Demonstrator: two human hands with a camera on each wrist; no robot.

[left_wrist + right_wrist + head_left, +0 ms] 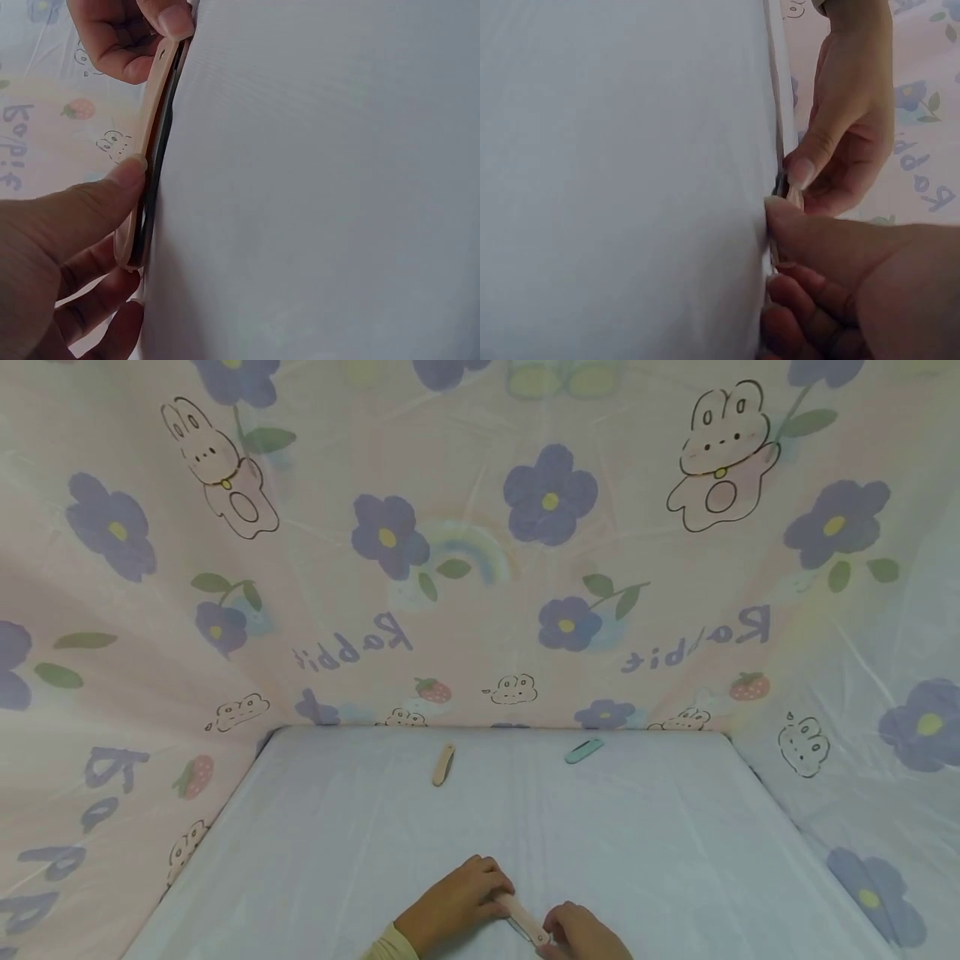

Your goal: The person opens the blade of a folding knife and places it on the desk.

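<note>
A peach-handled folding knife (527, 922) lies slanted between both hands, low in the head view. My left hand (461, 897) grips its upper-left end, thumb laid along the handle (150, 112) in the left wrist view. At the opposite end, by the pivot, my right hand (583, 933) pinches the knife between thumb and fingers. A thin strip of blade shows beside the handle in the head view; how far it is unfolded I cannot tell. In the right wrist view, the right thumb (795, 225) and fingers hide most of the knife.
Toward the back of the white-covered table (337, 835) lie a second peach folding knife (442, 765) and, to its right, a mint-green one (584, 751). A curtain (465, 635) printed with flowers and rabbits surrounds the table at the back and both sides.
</note>
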